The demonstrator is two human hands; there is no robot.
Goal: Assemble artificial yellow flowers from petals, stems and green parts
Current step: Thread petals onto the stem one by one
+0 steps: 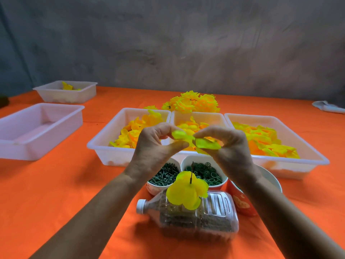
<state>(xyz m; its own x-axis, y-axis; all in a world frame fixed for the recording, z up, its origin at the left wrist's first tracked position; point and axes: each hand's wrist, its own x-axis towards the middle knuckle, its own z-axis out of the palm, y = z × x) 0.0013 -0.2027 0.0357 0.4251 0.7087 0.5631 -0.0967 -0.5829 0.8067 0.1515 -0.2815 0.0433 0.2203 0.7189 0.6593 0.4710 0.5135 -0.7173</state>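
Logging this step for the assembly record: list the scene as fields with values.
left hand: pinches a yellow petal piece
right hand: pinches another yellow petal piece
partly built flower: on an upright stem over the plastic bottle
petal trays: three, side by side behind the hands
green parts: two bowls, pins left, rings right
finished flowers: piled behind the trays

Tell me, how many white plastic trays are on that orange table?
5. Three white plastic trays of yellow petals sit side by side mid-table: left, middle, right. Two more stand far left: one near, one behind it.
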